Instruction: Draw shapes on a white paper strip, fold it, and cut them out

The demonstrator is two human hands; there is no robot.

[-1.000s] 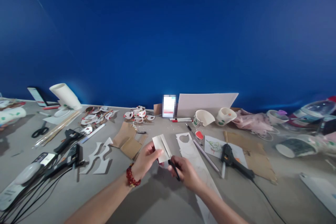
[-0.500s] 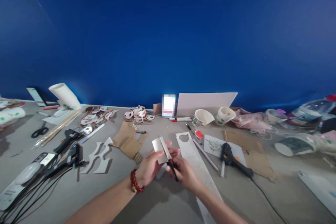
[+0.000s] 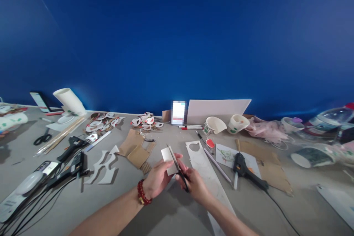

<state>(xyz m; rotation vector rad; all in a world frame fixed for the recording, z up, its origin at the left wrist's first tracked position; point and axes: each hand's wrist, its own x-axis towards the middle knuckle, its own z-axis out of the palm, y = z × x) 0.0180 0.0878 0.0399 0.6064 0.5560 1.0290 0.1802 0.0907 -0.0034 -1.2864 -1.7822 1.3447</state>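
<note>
A small piece of white card [image 3: 167, 155] is pinched in my left hand [image 3: 159, 177], which wears a red bead bracelet. My right hand [image 3: 195, 185] grips black-handled scissors [image 3: 181, 178] by their loops. The scissor blades point up and away, lying along the card's right side. Whether the blades are fully closed on the card cannot be made out. Fingers of my left hand show behind the blades. Beside my right hand lies a long white strip [image 3: 204, 169] with a cut-out at its far end.
Glue guns [image 3: 246, 171] lie at both sides, with cables. Folded brown cardboard [image 3: 135, 151] and curved white cut-outs [image 3: 106, 169] are left of my hands. Paper cups [image 3: 213, 125], markers and a lit phone [image 3: 178, 113] stand or lie near the blue wall.
The scissors have shifted slightly left against the card, and their blades look closer together. The whole view has moved a little.
</note>
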